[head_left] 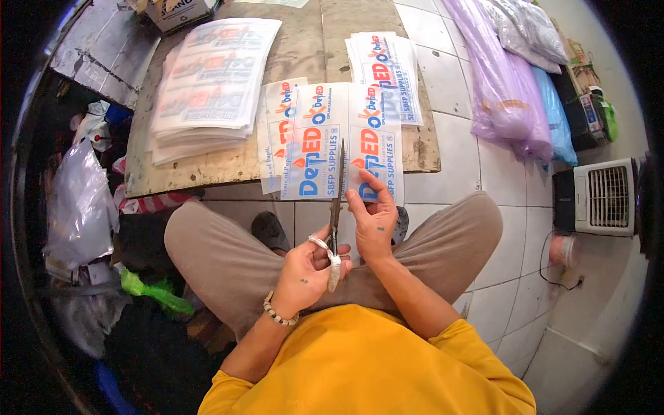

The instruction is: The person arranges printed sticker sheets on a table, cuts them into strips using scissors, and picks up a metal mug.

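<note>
My left hand [302,275] is closed around the white-wrapped handles of a pair of scissors [335,225]. The long dark blades point away from me and lie along the strip between two prints on a translucent printed sheet [318,142]. Its lettering is blue and orange, with "DepED" and "SBFP SUPPLIES" readable. My right hand [375,225] pinches the sheet's near edge, right of the blades, thumb and index finger on it. I cannot tell whether the sheet is cut along the blades. Another printed piece [277,131] lies partly under its left side.
On the low wooden table [304,52] are a thick stack of printed sheets [214,83] at left and a smaller pile of printed pieces [398,62] at right. Purple plastic rolls [494,90] and a white-fronted appliance [605,197] stand right. Plastic bags [79,207] crowd the left.
</note>
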`<move>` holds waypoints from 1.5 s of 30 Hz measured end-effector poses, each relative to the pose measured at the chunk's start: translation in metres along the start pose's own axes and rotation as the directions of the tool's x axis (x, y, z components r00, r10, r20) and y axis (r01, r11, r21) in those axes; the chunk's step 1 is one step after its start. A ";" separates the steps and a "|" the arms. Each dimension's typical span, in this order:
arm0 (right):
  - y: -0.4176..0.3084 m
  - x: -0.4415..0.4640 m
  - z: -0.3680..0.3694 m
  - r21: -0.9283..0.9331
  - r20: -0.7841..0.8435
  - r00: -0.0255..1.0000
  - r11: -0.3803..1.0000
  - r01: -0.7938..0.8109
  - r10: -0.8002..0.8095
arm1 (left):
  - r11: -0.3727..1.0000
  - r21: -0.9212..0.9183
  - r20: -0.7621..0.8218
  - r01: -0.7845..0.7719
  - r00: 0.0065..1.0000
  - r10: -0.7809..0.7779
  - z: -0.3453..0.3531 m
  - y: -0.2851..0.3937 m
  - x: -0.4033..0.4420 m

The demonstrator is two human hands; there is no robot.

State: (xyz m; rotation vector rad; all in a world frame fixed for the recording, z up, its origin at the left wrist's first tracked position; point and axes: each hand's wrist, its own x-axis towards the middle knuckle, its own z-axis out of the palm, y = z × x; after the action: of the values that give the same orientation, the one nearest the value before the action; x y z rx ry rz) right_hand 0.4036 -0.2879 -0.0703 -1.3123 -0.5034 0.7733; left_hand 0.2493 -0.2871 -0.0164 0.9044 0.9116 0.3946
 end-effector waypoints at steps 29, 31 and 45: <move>-0.003 -0.007 -0.001 0.004 0.112 0.993 0.999 -0.045 0.044 | 0.989 -0.103 -0.038 -0.111 0.993 0.107 -0.005 0.022 0.046; 0.004 -0.007 -0.005 -0.003 0.139 0.989 0.999 -0.054 0.054 | 0.985 -0.121 -0.027 -0.120 0.993 0.118 -0.006 0.022 0.050; 0.006 -0.006 -0.013 -0.060 0.138 0.990 0.998 -0.021 0.029 | 0.991 -0.104 -0.022 -0.084 0.996 0.082 -0.005 0.032 0.048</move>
State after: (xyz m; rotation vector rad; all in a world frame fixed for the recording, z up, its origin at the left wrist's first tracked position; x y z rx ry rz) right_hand 0.4079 -0.3002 -0.0784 -1.3264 -0.6253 0.8807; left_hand 0.2751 -0.2350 -0.0170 0.8451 0.8631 0.5182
